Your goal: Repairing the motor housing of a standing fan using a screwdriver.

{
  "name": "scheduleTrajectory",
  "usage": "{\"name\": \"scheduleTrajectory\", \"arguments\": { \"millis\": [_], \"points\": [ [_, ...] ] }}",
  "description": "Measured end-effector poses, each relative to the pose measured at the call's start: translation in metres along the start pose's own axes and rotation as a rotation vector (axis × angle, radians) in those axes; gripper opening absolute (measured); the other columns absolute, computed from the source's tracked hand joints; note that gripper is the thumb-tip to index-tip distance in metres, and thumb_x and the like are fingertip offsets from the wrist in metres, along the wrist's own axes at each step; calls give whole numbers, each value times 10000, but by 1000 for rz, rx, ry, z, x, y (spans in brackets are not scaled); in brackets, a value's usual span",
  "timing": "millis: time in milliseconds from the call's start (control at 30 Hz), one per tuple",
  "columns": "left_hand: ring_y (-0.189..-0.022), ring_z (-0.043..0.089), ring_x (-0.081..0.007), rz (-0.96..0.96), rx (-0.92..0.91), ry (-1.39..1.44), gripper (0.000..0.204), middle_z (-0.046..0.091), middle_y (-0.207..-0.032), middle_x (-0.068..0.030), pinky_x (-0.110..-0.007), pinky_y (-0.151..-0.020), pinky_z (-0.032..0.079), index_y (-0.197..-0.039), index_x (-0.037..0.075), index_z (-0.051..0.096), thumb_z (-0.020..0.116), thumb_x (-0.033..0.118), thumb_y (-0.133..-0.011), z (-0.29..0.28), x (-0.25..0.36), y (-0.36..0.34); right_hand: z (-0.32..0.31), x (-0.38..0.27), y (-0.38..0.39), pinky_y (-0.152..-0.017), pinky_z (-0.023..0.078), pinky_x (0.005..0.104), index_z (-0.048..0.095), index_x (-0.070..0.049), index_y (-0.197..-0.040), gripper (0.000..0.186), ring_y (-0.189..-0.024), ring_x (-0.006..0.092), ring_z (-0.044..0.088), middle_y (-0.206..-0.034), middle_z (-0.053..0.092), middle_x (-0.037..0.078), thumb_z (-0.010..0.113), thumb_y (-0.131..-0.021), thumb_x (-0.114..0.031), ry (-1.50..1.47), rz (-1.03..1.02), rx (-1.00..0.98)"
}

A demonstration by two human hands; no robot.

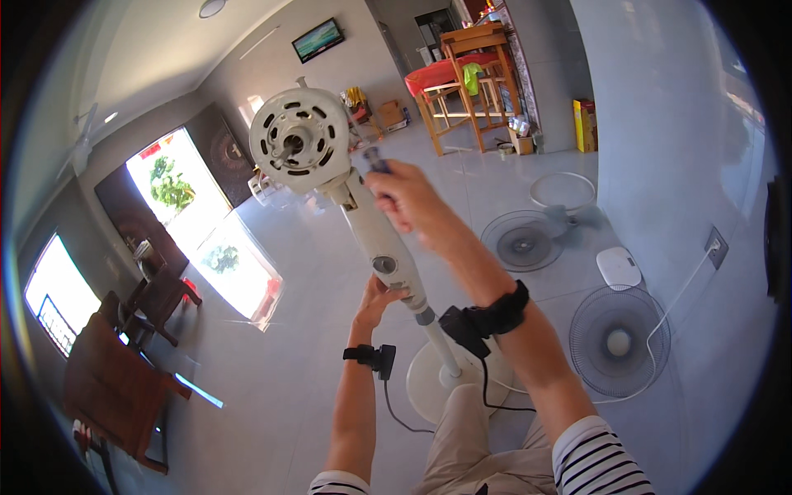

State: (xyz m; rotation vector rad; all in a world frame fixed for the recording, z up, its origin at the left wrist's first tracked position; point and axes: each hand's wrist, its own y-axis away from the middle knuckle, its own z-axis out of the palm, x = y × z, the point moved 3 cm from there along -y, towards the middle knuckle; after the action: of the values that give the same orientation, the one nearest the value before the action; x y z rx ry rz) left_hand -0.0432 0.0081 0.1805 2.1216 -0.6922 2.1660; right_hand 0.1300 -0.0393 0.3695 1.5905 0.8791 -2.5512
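Note:
In front of me stands a white pedestal fan without its grilles and blades, its column tilted to the left. The slotted round motor housing is at the top, with a shaft jutting from its middle. My left hand is wrapped round the lower part of the fan's body, below a round dark knob. Beside the motor housing, my right hand is closed on a dark-handled screwdriver; its thin shaft is blurred. The fan's round base rests on the floor by my legs.
On the floor to the right lie a grille, grey fan blades, a white ring, a white box-like piece and another grille. A white cord runs to a wall socket. Wooden chairs stand left.

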Motion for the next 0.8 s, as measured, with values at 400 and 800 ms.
{"name": "scheduleTrajectory", "arguments": {
  "millis": [400, 800],
  "points": [
    [-998, 543, -179, -21, 25, -25, 609, 573, -1048, -54, -335, -880, 447, -1187, 37, 457, 741, 57, -648, -3, 4, -3, -51, 53, 35, -342, 331, 240, 527, -75, -797, 181, -345, 73, 359, -551, 479, -1, 618, -808, -232, 88, 45, 322],
    [-1021, 538, -186, 20, 117, 1, 599, 572, -1074, -60, -342, -892, 430, -1199, 46, 449, 723, 80, -666, -19, -8, 8, 19, 44, -3, -349, 297, 241, 497, -99, -802, 149, -396, 69, 355, -587, 452, -16, 554, -835, -233, 338, 11, -108]
  ]
}}
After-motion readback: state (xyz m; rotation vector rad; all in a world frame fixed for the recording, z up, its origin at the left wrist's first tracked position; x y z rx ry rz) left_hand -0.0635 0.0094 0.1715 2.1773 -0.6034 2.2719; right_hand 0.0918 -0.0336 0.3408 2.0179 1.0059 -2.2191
